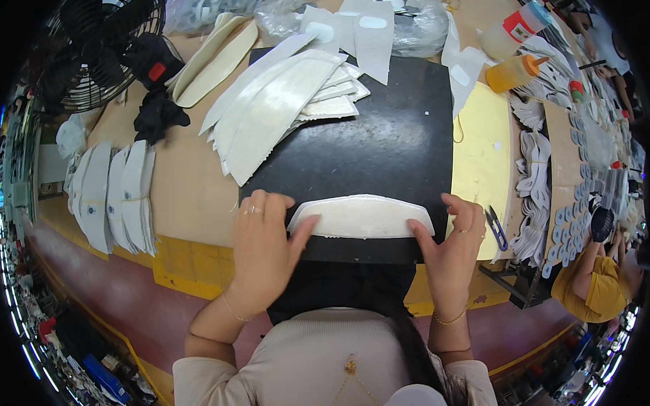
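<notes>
A curved white padded piece (365,217) lies flat near the front of a black board (380,140), its arched edge facing away from me. My left hand (263,230) is at its left end, thumb on the top surface and fingers curled round the tip. At the right end my right hand (451,241) does the same, thumb pressing on the piece and fingers bent beyond it. Farther back on the board, a fanned stack of similar white pieces (271,108) overlaps the left edge.
A black fan (94,50) stands back left, near bundled white pieces (124,199). To the right are a yellow sheet (485,161), thread snips (496,229), an orange-filled bottle (510,73), a clear bottle (516,30) and grey strips (532,185). A person in yellow (600,286) sits beyond.
</notes>
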Tool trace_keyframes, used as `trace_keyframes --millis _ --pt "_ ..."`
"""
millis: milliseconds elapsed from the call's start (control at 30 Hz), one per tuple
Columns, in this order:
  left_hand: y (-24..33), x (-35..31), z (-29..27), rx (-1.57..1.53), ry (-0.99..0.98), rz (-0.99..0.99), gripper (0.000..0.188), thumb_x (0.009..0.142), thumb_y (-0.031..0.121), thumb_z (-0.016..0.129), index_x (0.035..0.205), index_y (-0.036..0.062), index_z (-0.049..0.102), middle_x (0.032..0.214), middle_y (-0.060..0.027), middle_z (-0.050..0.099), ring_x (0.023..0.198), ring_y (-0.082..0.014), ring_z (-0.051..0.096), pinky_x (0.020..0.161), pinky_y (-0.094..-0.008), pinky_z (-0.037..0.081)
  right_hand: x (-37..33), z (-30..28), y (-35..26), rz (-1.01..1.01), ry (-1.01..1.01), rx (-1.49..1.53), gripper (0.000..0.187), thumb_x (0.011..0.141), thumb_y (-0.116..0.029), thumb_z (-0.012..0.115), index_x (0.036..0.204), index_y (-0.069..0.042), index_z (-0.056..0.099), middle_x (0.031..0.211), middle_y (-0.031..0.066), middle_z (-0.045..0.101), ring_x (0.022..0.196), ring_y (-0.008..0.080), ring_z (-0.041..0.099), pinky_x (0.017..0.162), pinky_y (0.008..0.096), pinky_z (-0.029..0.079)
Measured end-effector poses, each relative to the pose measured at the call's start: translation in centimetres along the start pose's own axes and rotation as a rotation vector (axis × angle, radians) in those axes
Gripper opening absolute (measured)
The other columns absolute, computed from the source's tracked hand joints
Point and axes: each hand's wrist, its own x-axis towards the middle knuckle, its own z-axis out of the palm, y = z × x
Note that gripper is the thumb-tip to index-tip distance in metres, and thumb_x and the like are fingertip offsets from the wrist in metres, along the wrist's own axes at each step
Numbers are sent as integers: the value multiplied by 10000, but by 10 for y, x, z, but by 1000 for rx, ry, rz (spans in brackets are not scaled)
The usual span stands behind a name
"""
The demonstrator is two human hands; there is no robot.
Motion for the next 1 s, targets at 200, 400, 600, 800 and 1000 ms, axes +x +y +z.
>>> trace_keyframes --millis 200,400,600,800,1000 --pt "7 -15 46 42 -59 379 695 896 340 651 1472 42 403 1545 -214 340 1443 -354 318 1163 -485 271 -9 21 -35 -471 -278 38 726 871 -427 641 1478 -96 419 1541 100 387 1427 304 349 1168 495 233" --pt "-15 -25 41 220 -124 330 809 882 520 608 1497 53 366 1568 -132 339 1460 -278 301 1174 -474 239 -13 17 13 -399 -391 -241 767 875 -594 519 1523 -210 377 1593 75 311 1486 273 246 1187 562 131" --pt "-24 -34 25 152 -71 223 885 874 518 641 1489 -31 320 1551 -184 329 1445 -336 294 1153 -516 244 -21 -6 37 -163 -184 -199 836 886 -655 472 1533 -142 347 1599 165 265 1494 362 189 1176 602 40" --pt "-4 -23 25 -9 132 111 657 801 299 782 1337 27 517 1334 -165 481 1209 -379 433 1018 -478 338 -15 0 -13 -306 -30 316 478 823 -68 740 1282 -41 611 1346 186 535 1197 354 540 984 400 465" --pt "-3 -25 31 -206 245 214 448 822 110 737 1243 65 590 1154 -91 616 1023 -270 597 875 -392 423 -5 43 -41 -444 -143 556 481 822 41 693 1285 -60 610 1191 146 581 971 281 620 825 358 518"
